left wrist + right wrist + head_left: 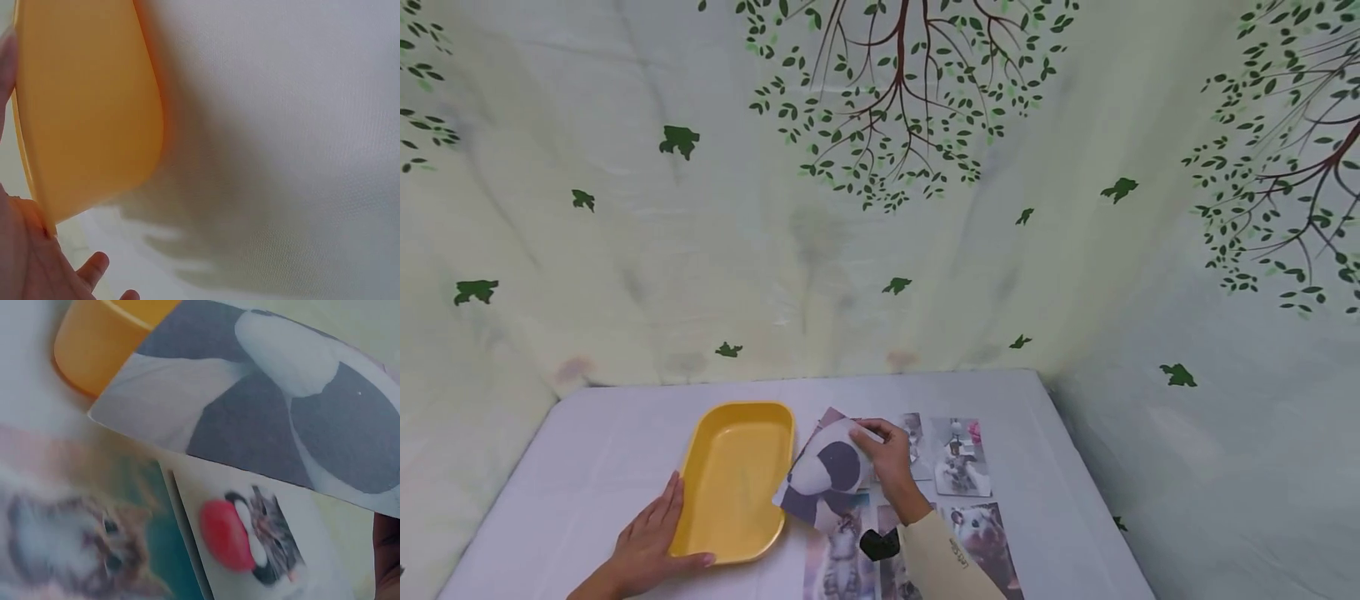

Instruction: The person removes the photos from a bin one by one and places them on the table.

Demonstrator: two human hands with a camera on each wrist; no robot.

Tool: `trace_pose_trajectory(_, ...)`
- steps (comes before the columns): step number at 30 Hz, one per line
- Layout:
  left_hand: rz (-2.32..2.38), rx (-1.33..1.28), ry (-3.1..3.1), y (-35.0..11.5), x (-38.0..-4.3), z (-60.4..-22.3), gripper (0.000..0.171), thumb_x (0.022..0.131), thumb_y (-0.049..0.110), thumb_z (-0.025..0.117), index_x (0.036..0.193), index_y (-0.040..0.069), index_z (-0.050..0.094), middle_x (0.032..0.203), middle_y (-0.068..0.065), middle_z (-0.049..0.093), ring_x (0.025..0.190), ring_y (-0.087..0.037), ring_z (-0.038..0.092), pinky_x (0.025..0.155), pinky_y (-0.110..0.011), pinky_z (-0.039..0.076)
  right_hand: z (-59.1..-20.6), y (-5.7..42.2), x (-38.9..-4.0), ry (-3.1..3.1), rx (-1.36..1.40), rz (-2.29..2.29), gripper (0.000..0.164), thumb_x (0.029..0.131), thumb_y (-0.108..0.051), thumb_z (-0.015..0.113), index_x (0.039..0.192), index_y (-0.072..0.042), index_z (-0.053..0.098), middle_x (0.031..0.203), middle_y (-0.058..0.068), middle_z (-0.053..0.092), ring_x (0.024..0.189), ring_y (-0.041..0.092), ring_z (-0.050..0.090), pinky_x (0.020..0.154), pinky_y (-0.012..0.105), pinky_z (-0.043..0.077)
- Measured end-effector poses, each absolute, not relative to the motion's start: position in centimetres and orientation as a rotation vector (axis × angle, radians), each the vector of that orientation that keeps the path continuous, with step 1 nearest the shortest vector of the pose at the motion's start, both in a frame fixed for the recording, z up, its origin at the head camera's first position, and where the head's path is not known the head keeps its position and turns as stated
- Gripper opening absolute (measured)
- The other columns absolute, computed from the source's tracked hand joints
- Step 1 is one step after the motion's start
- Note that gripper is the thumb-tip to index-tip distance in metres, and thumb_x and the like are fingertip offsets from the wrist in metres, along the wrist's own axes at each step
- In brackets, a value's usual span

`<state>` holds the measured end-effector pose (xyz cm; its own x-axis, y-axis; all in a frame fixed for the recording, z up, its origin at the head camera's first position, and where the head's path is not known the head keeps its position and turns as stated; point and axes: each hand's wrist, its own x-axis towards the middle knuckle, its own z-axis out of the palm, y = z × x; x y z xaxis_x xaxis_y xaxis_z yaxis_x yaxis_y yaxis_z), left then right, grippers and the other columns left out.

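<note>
My left hand (651,529) lies along the near left corner of a yellow tray (694,467), fingers straight against its side and thumb by the near rim. In the left wrist view, the tray's outer wall (87,112) rises beside the palm. My right hand (891,467) pinches a picture card (808,477) with grey and white shapes by its right edge; a second card's corner (831,414) shows behind it. The held card is tilted above other cards and overlaps the tray's right rim. Below it in the right wrist view lies a kitten card (81,544).
More animal picture cards lie in rows at the right, among them a grey one (961,458) and one with a furry face (985,542). A white cloth (602,433) covers the table. Behind stands a curtain (850,275) printed with leaves.
</note>
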<state>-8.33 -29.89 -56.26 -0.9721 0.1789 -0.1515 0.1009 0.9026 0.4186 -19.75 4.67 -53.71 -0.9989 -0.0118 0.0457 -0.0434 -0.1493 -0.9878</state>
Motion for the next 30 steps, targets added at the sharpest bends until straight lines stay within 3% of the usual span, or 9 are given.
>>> trace_pose_trajectory(6,0.610,0.188,2.835,-30.0,-8.6,-56.3,0.124,0.080,0.062,0.065,0.149,-0.006,-0.012,0.158,-0.024,-0.012,0.131,-0.053,0.022,0.094,-0.074,0.026,-52.7,9.1,-18.7,-2.105,0.037,2.293,0.023,0.086,-0.003,0.071,0.102,0.012,0.067,0.095,0.002,0.068,0.086,0.007,0.060,0.069,0.021,0.051)
trace_pose_trajectory(12,0.607,0.176,2.815,-30.0,-8.8,-56.3,0.123,0.081,0.061,0.065,0.148,-0.008,-0.013,0.157,-0.026,-0.012,0.130,-0.055,0.020,0.093,-0.075,0.025,-53.2,14.4,-17.9,-2.219,-0.005,2.174,0.017,0.085,-0.001,0.071,0.099,0.010,0.069,0.104,0.013,0.067,0.101,0.010,0.056,0.079,0.021,0.049)
trace_pose_trajectory(15,0.593,0.179,2.825,-29.8,-8.7,-56.4,0.124,0.081,0.061,0.065,0.148,-0.007,-0.014,0.157,-0.025,-0.013,0.130,-0.055,0.021,0.093,-0.075,0.026,-54.7,17.8,-17.7,-2.313,-0.060,2.080,0.018,0.085,-0.005,0.072,0.099,0.007,0.069,0.107,0.015,0.066,0.100,0.011,0.057,0.081,0.021,0.048)
trace_pose_trajectory(21,0.587,0.185,2.845,-29.9,-8.5,-56.6,0.124,0.081,0.061,0.064,0.148,-0.003,-0.018,0.157,-0.022,-0.019,0.129,-0.055,0.021,0.092,-0.076,0.025,-56.8,24.3,-16.8,-2.469,-0.208,1.919,0.023,0.086,-0.012,0.073,0.100,0.005,0.069,0.102,0.013,0.066,0.089,0.012,0.058,0.072,0.024,0.049)
trace_pose_trajectory(30,0.600,0.223,2.886,-30.0,-8.4,-56.6,0.123,0.082,0.060,0.065,0.148,-0.001,-0.019,0.157,-0.019,-0.022,0.128,-0.056,0.021,0.091,-0.077,0.025,-57.5,32.8,-15.7,-2.788,-0.310,1.662,0.028,0.086,-0.021,0.074,0.102,0.001,0.070,0.109,0.010,0.066,0.105,0.019,0.055,0.081,0.030,0.047)
